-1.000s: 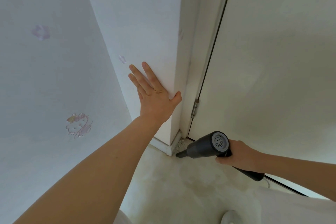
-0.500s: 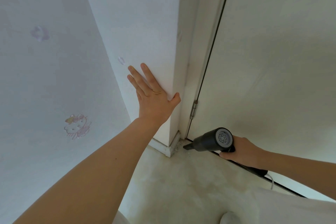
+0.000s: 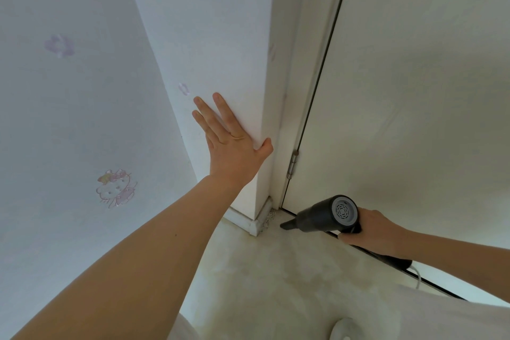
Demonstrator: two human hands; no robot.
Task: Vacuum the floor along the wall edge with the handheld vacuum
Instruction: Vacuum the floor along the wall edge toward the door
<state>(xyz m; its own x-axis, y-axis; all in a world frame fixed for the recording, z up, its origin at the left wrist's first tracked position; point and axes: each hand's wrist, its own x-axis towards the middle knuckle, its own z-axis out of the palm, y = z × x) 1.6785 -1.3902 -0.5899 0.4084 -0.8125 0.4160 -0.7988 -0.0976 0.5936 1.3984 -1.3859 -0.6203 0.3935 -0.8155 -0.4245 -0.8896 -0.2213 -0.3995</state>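
My right hand (image 3: 369, 232) grips the handle of the dark grey handheld vacuum (image 3: 323, 215), low at the foot of the door. Its narrow nozzle points left, close to the floor and a short way from the speckled debris (image 3: 269, 215) in the corner beside the white baseboard (image 3: 254, 222). My left hand (image 3: 231, 143) lies flat with fingers spread on the white wall corner (image 3: 220, 44), thumb wrapped round its edge. The pale floor (image 3: 276, 270) spreads below.
A closed white door (image 3: 414, 77) with a metal hinge (image 3: 292, 163) fills the right side. The left wall (image 3: 69, 91) carries pale cartoon stickers. A white cord (image 3: 418, 276) trails from the vacuum's handle. A rounded white object (image 3: 345, 330) shows at the bottom edge.
The vacuum has slid to the right along the foot of the door, its nozzle drawing back from the corner. My left hand stays on the wall corner.
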